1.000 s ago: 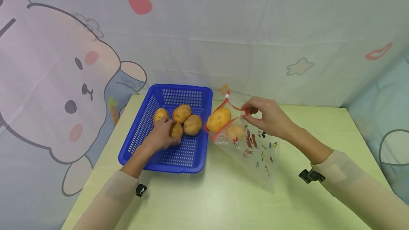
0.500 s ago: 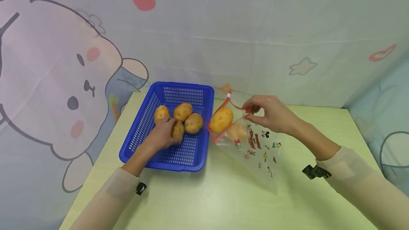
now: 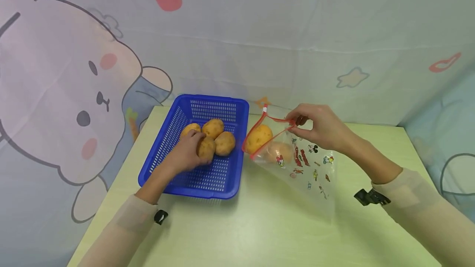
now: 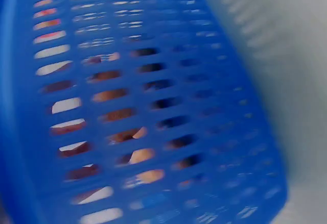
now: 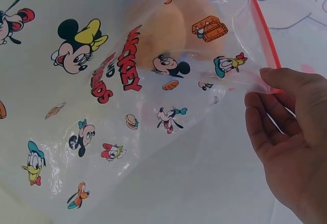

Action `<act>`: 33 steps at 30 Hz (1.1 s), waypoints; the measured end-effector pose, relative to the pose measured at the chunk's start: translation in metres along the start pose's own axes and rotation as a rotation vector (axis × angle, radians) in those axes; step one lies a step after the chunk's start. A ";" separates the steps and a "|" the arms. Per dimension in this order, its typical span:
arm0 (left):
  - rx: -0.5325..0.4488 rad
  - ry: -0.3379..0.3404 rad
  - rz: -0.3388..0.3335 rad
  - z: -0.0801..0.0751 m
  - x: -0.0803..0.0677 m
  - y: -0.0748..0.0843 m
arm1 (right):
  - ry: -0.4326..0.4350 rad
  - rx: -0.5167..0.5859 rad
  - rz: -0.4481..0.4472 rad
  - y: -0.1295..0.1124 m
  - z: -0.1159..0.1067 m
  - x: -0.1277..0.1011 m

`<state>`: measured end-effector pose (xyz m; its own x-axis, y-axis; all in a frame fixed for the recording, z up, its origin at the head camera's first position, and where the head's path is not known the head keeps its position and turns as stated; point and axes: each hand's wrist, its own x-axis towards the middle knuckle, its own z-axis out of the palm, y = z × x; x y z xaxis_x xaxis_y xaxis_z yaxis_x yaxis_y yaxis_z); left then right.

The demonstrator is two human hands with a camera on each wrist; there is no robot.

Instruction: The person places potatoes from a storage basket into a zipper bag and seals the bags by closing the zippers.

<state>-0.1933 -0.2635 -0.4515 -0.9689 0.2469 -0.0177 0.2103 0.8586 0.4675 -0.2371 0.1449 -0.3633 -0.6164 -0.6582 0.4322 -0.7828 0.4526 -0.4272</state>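
A blue mesh basket (image 3: 226, 110) holds several yellow potatoes. My left hand (image 3: 197, 145) reaches into it and grips one potato (image 3: 207, 148), beside two others (image 3: 213, 127) (image 3: 225, 143). The left wrist view shows only the blurred basket wall (image 4: 153, 106). My right hand (image 3: 297, 123) pinches the red zip rim of a clear cartoon-printed bag (image 3: 308, 172) and holds its mouth up, open toward the basket. One potato (image 3: 258, 138) sits in the mouth and another (image 3: 281, 151) lies deeper. In the right wrist view my right hand (image 5: 263, 89) pinches the bag (image 5: 117, 106), with the bagged potatoes (image 5: 168, 27) behind the film.
The basket and bag sit on a pale green table (image 3: 259, 230). A cartoon-printed cloth backdrop (image 3: 259, 44) hangs close behind and to the left. Bare tabletop lies in front of the basket and to the right of the bag.
My right hand has lifted the bag's rim a little higher and to the right. My left hand has closed further on the potato and shifted slightly toward the basket's back.
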 end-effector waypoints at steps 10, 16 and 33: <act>-0.252 0.096 0.208 -0.024 0.003 0.053 | -0.020 -0.021 0.009 -0.001 0.002 -0.004; -0.382 0.066 0.304 -0.022 0.016 0.088 | 0.002 -0.024 -0.012 -0.002 0.004 -0.004; -0.396 -0.072 0.386 -0.006 0.037 0.119 | 0.033 0.003 -0.043 -0.003 0.008 -0.007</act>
<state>-0.2050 -0.1547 -0.3909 -0.8167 0.5523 0.1670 0.4699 0.4688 0.7479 -0.2299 0.1429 -0.3712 -0.5848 -0.6565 0.4765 -0.8083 0.4225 -0.4099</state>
